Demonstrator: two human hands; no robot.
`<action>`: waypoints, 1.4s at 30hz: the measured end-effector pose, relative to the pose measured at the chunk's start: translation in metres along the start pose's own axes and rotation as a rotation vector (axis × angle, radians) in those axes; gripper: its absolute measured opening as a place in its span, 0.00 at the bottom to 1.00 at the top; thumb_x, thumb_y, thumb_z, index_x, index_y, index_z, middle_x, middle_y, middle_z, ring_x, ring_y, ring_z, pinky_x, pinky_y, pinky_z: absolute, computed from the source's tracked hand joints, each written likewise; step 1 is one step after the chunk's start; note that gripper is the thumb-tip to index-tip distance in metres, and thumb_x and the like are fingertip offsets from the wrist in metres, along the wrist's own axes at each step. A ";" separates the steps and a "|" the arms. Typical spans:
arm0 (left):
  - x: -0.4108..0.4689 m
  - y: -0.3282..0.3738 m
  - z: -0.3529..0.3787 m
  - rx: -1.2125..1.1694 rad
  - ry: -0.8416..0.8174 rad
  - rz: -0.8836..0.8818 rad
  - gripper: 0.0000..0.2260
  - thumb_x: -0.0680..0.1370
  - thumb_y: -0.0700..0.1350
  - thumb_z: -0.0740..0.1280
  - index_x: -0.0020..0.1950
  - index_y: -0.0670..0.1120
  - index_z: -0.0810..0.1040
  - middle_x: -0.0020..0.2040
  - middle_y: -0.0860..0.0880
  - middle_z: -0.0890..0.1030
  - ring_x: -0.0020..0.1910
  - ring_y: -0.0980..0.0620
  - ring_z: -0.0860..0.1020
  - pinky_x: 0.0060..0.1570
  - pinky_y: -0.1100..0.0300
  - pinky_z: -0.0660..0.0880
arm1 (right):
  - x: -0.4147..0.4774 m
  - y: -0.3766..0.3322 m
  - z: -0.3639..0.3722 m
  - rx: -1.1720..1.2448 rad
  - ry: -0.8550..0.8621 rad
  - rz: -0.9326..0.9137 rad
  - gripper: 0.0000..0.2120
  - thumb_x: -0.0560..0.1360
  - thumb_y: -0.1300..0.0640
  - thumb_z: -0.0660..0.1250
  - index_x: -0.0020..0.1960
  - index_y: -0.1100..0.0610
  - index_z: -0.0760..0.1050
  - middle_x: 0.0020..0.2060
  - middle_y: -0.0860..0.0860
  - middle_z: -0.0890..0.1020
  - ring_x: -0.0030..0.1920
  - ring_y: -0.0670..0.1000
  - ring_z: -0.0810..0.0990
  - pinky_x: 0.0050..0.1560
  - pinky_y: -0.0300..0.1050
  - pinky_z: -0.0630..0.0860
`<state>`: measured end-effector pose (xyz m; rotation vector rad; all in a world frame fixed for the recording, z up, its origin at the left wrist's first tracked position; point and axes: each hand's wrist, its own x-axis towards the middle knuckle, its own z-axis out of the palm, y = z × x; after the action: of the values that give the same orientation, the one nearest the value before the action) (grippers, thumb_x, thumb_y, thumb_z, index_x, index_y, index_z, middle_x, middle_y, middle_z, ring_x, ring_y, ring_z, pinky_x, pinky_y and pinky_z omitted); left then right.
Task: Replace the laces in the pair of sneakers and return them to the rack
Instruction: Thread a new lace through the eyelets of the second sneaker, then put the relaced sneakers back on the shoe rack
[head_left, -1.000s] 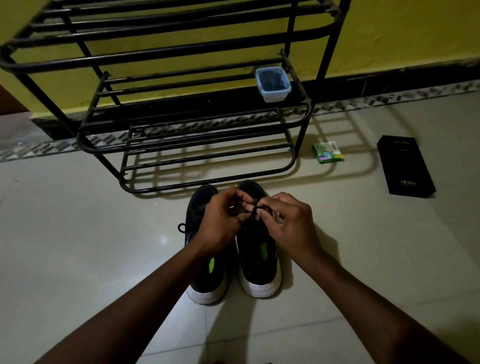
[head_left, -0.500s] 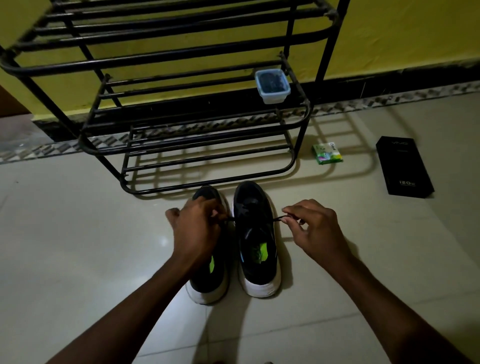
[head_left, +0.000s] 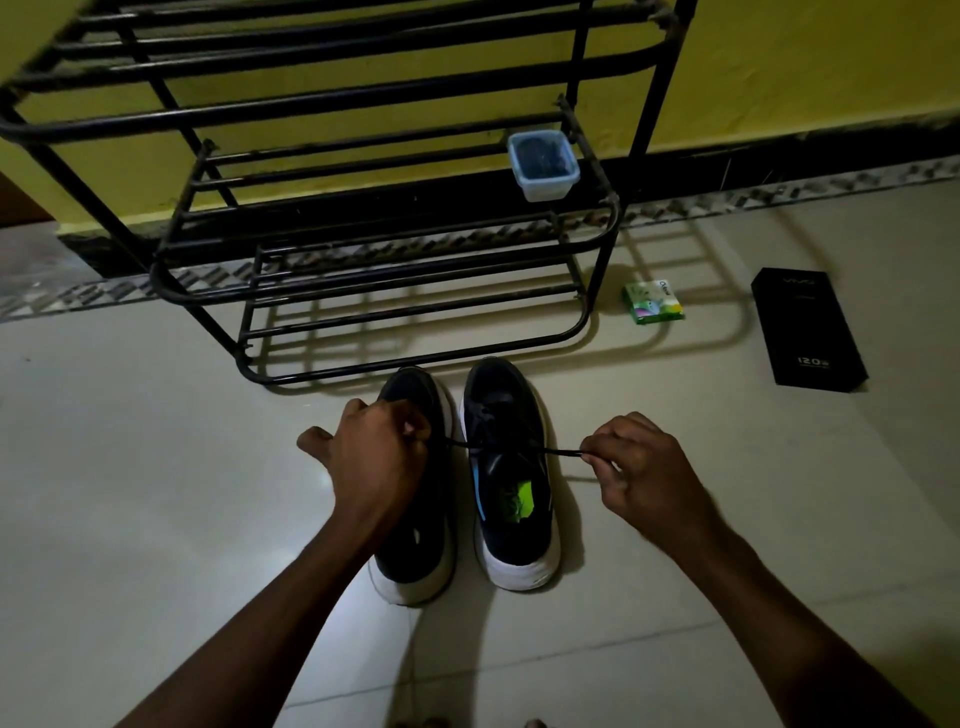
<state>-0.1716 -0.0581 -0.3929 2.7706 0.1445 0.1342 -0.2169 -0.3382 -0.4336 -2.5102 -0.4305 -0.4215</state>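
Two black sneakers with white soles stand side by side on the floor, toes toward the rack. The right sneaker (head_left: 511, 499) shows a green insole label. A black lace (head_left: 550, 451) stretches taut across its top. My left hand (head_left: 379, 457) pinches one lace end above the left sneaker (head_left: 415, 556), hiding much of that shoe. My right hand (head_left: 644, 467) pinches the other lace end to the right of the shoes. The black metal shoe rack (head_left: 415, 306) stands just beyond the toes.
A small clear tub (head_left: 543, 165) with dark contents sits on the rack's middle shelf at the right. A green packet (head_left: 653, 302) and a black phone box (head_left: 808, 327) lie on the floor to the right. Yellow wall behind.
My hands were together over the right sneaker's laces; they have drawn apart sideways, pulling the lace ends out taut to left and right.
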 end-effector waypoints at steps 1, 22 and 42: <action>0.000 0.002 -0.002 0.004 0.009 -0.015 0.10 0.72 0.39 0.67 0.41 0.54 0.83 0.40 0.54 0.82 0.52 0.48 0.74 0.49 0.50 0.53 | -0.001 0.000 0.000 -0.002 -0.005 -0.002 0.05 0.70 0.66 0.69 0.44 0.60 0.82 0.39 0.52 0.80 0.40 0.56 0.77 0.38 0.51 0.77; 0.003 -0.008 0.004 -0.108 -0.052 0.157 0.07 0.75 0.39 0.73 0.48 0.51 0.84 0.46 0.49 0.84 0.49 0.48 0.73 0.47 0.53 0.67 | -0.008 -0.002 0.008 -0.005 0.069 0.057 0.08 0.70 0.70 0.75 0.47 0.62 0.83 0.41 0.53 0.82 0.43 0.54 0.79 0.44 0.49 0.77; -0.077 -0.074 -0.017 0.094 -0.203 0.830 0.12 0.70 0.40 0.72 0.53 0.46 0.79 0.47 0.49 0.81 0.48 0.45 0.78 0.59 0.55 0.74 | -0.013 -0.080 0.028 -0.167 -0.373 -0.236 0.16 0.63 0.49 0.71 0.45 0.49 0.67 0.38 0.44 0.77 0.41 0.50 0.77 0.54 0.47 0.64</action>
<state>-0.2557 0.0074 -0.4097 2.7262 -1.0714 0.0505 -0.2534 -0.2613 -0.4238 -2.7153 -0.8743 -0.0736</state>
